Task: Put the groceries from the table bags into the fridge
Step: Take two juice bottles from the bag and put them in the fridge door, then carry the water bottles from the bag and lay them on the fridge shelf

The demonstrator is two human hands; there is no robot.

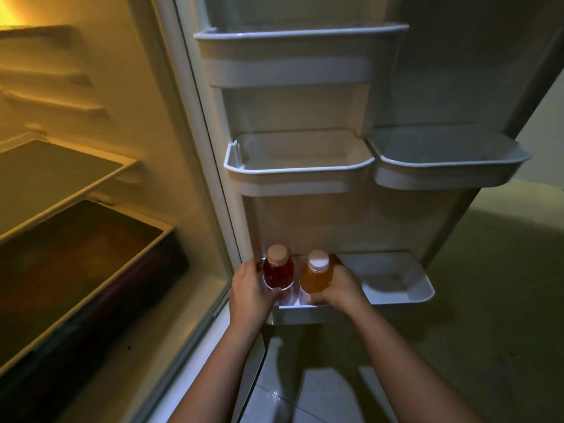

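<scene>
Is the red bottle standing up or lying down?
Standing up. The red bottle has its cap on top, in the bottom door shelf, held by the left hand.

Pale tiled floor (pixel 305 401) below open door; greenish floor (pixel 494 300) stretches right, dim wall (pixel 549 117) beyond.

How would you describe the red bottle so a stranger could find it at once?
Start at the open fridge door and drop to its lowest shelf. Two capped bottles stand there together, one in each of the hands. The red bottle is nearer the hinge, dark red beside the orange bottle.
</scene>
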